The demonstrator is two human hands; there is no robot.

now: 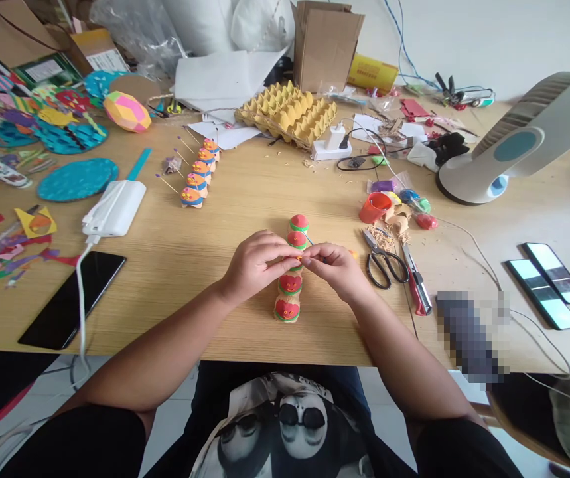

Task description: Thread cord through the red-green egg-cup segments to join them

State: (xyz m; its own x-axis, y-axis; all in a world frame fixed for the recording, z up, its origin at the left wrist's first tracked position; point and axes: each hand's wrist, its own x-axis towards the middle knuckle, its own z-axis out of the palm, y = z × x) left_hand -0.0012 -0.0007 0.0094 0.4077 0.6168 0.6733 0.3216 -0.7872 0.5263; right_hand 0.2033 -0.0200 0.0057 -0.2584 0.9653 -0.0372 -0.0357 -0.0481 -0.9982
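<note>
A row of egg-carton cups painted red and green (290,284), with small faces on the front ones, stands before me on the wooden table. Over its middle, the fingertips of both hands meet. My left hand (259,265) is closed in a pinch at a tiny orange piece (299,259), whose exact kind I cannot make out. My right hand (335,268) is also pinched, and a thin blue stick (309,238) pokes out from its fingers. Fingers hide the middle cups. Farther left stands an orange and blue row of cups (199,174) with pin-like sticks.
Right of my hands lie black-handled scissors (385,261), a red utility knife (417,282) and an orange cup (375,207). A white fan (508,146) stands farther right. A white power bank (115,206) and black phone (73,299) lie left. Yellow egg trays (287,114) are behind.
</note>
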